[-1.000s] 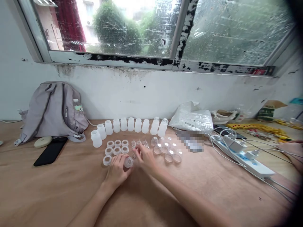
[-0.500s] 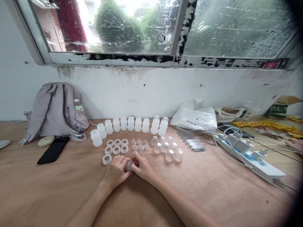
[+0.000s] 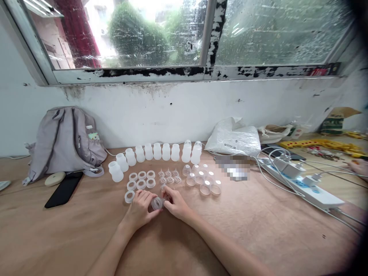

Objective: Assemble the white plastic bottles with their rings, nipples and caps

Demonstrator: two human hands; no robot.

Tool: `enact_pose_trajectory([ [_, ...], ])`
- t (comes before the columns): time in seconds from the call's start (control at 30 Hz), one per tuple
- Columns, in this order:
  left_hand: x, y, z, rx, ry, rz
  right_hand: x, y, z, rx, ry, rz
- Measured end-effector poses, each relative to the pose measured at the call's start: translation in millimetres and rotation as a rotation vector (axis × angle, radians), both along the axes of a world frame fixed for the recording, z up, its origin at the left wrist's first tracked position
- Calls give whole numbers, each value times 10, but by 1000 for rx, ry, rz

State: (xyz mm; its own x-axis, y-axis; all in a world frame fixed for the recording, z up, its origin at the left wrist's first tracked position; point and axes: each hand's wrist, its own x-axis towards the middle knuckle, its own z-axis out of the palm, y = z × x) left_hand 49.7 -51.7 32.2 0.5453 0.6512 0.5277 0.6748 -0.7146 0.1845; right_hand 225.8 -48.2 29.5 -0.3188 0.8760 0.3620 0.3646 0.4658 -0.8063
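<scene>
My left hand (image 3: 140, 207) is closed round a translucent bottle collar ring (image 3: 156, 203), its round opening tilted toward me. My right hand (image 3: 176, 204) pinches at the ring's right side, on a small clear piece that looks like a bottle nipple, mostly hidden by the fingers. Beyond my hands, several clear nipples (image 3: 169, 179) stand in rows. Left of them lie several loose collar rings (image 3: 141, 184). To the right are several clear dome caps (image 3: 205, 189). Behind, frosted baby bottles (image 3: 157, 151) form a curved row, the two rightmost with domed tops.
A grey backpack (image 3: 64, 142), a black phone (image 3: 63, 189) and a round cream case (image 3: 55, 179) are on the left. White plastic packaging (image 3: 234, 137) lies by the wall. A power strip (image 3: 304, 188) with cables runs along the right. Another person's hand (image 3: 358, 166) shows at the right edge.
The collar ring is turned so more of its opening faces me. My right fingers have shifted slightly right and down from it. The whole view has swung a little.
</scene>
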Motion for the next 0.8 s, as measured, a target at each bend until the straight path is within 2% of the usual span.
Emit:
enact_pose_trajectory([
  [0.1,-78,44,13,5,22,75,116,44,15,39,-70,-145],
  [0.2,-162,98,12,59,34,211,239,129,-10,53,-220,-362],
  [0.27,-210,128,-1,89,47,293,297,178,-39,47,-313,-439],
  [0.47,-293,158,-42,60,90,423,331,203,-85,66,-422,-389],
  [0.8,-297,145,-5,43,101,423,315,208,-121,118,-481,-396],
])
